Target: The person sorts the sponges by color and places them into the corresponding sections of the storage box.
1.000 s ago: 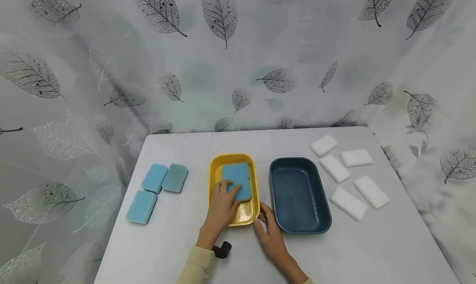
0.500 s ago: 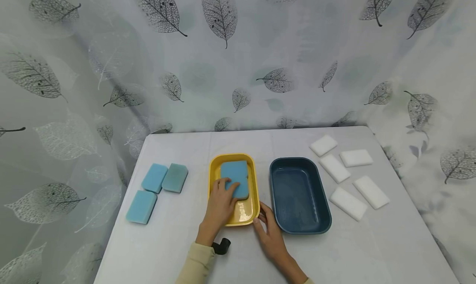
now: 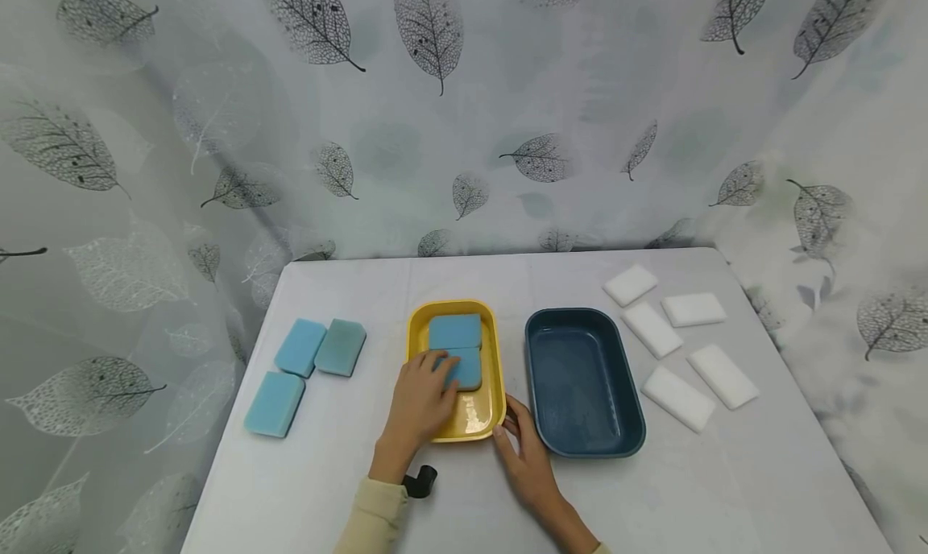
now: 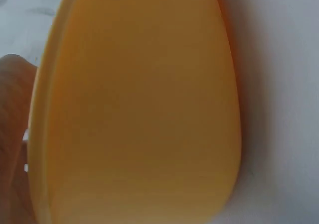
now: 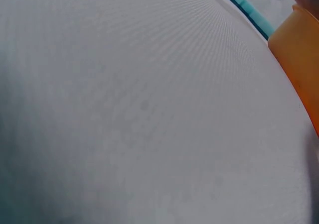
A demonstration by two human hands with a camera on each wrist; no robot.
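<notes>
A yellow tray [image 3: 416, 336] sits mid-table with two blue sponges in it. The far sponge [image 3: 455, 331] lies flat. My left hand [image 3: 424, 389] reaches in from the near left and grips the near sponge [image 3: 467, 367], fingers curled over its left part. My right hand [image 3: 516, 429] rests on the table with its fingertips against the tray's near right corner. The left wrist view is filled by the yellow tray wall [image 4: 139, 109]. In the right wrist view I see white table and a corner of the yellow tray [image 5: 301, 50].
An empty dark blue tray [image 3: 590, 451] stands just right of the yellow one. Three blue sponges [image 3: 319, 349] lie on the table's left part and several white sponges [image 3: 677, 397] on its right part. A small black object [image 3: 419, 483] lies by my left wrist. Leaf-print curtain surrounds the table.
My left hand carried the near blue sponge over the far one, then drew it back to the nearer part of the tray. The right hand stayed at the tray's corner.
</notes>
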